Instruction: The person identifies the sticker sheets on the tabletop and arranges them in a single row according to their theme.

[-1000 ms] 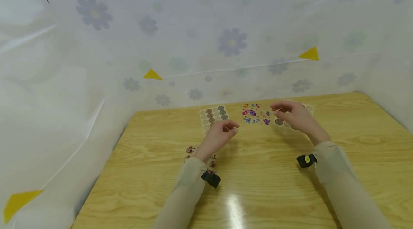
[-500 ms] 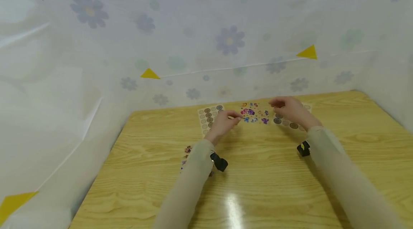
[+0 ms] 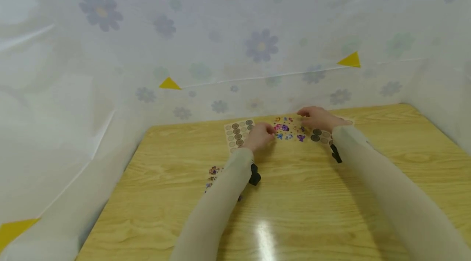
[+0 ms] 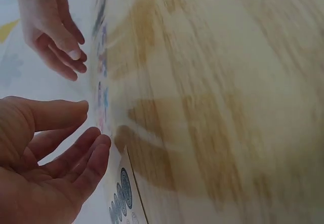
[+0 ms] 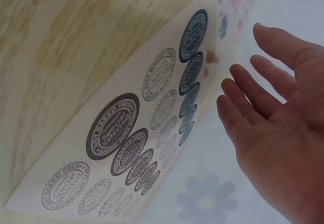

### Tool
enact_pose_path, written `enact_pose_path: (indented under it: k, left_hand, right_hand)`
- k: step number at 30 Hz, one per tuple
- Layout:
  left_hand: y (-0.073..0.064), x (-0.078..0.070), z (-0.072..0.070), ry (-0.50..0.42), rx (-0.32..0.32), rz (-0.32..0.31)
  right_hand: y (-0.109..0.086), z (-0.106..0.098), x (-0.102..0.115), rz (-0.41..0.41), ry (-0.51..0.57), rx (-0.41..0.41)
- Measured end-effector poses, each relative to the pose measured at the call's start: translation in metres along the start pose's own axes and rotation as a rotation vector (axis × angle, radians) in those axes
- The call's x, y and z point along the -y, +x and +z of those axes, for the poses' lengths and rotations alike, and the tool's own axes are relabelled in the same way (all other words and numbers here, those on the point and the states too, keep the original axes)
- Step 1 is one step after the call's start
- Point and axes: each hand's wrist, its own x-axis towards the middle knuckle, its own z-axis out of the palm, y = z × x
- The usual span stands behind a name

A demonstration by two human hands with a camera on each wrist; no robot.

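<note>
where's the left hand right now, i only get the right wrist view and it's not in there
Observer: In the head view, the left hand is by the left edge of the colourful sheet near the table's far side.
Operator: ok is it holding anything
Observer: No; the left wrist view shows a gap between its thumb and fingers, with nothing in it.
Operator: any sheet closer to the person
Observer: Yes, the head view shows a sheet of small printed figures, partly hidden by the left sleeve.
</note>
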Motion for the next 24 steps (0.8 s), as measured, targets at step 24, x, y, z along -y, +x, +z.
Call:
enact_pose_path:
  k: [24]
  left_hand:
    - [0.004, 0.022, 0.008, -0.118, -0.007, -0.031]
  right_hand:
    - [0.002, 0.010, -0.012, 0.034, 0.143, -0.007]
